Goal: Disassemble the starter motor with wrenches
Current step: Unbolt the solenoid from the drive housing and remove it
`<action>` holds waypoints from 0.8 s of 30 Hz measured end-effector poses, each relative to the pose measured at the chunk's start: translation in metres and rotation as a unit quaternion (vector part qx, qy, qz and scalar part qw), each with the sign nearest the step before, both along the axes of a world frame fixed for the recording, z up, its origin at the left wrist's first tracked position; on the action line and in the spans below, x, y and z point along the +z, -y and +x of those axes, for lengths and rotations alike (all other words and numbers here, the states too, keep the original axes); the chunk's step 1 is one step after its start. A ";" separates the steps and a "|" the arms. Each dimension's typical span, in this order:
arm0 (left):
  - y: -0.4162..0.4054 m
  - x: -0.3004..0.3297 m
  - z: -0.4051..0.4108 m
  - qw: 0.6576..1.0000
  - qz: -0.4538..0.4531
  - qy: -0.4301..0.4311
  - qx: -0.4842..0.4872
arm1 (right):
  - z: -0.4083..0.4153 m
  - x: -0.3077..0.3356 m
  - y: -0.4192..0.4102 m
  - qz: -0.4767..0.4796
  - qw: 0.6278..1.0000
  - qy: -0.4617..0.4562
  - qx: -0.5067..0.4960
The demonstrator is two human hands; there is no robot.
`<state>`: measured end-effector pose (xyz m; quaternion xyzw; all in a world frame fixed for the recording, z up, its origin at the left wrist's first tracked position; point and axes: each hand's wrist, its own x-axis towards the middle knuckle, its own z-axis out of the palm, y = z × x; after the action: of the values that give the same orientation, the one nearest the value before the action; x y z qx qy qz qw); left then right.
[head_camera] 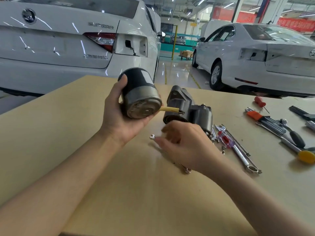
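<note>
Two hands: left hand [119, 114] grips motor casing [139, 94] (lifted).

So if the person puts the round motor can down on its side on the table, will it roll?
Probably yes: the motor can is a smooth cylinder and the table looks flat and slick. Its metal body suggests weight. Standing on its flat end seems safer.

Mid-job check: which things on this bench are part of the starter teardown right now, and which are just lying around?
In the job:
- motor housing, in the left hand
- starter front section with solenoid on the table
- small wrench under the right hand

Lying about:
- hex key set
- red screwdriver
- ratchet wrench
- yellow-handled tool
</note>
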<state>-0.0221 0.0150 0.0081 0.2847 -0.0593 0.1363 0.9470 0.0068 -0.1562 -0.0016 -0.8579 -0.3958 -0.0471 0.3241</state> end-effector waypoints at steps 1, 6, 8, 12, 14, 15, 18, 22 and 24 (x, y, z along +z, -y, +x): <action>0.005 0.001 -0.001 1.000 0.002 0.006 -0.006 | -0.001 0.003 -0.002 0.090 0.990 -0.107 0.014; 0.029 0.000 -0.006 0.991 0.130 0.023 0.020 | -0.007 0.012 -0.013 0.266 0.817 -0.496 0.124; 0.038 0.001 -0.010 0.976 0.216 -0.014 0.036 | -0.008 0.007 -0.013 0.274 0.833 -0.469 0.106; 0.047 0.005 -0.011 0.950 0.303 -0.026 0.077 | -0.004 0.006 -0.005 0.305 0.850 -0.419 0.088; 0.046 0.008 -0.013 0.944 0.321 -0.017 0.070 | -0.001 0.008 -0.003 0.341 0.828 -0.426 0.129; 0.046 0.008 -0.014 0.941 0.331 -0.012 0.061 | -0.001 0.009 -0.003 0.358 0.809 -0.436 0.165; 0.046 0.007 -0.019 0.943 0.330 0.000 0.040 | -0.001 0.011 -0.002 0.390 0.731 -0.502 0.247; 0.052 0.004 -0.020 0.952 0.302 0.005 0.054 | -0.006 0.012 -0.005 0.396 0.712 -0.519 0.257; 0.053 0.002 -0.021 0.955 0.287 -0.015 0.072 | -0.012 0.009 -0.012 0.396 0.734 -0.502 0.229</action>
<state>-0.0431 -0.0380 0.0104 0.5499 -0.0614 0.1775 0.8138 -0.0056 -0.1442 0.0070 -0.4344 -0.3060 0.3140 0.7869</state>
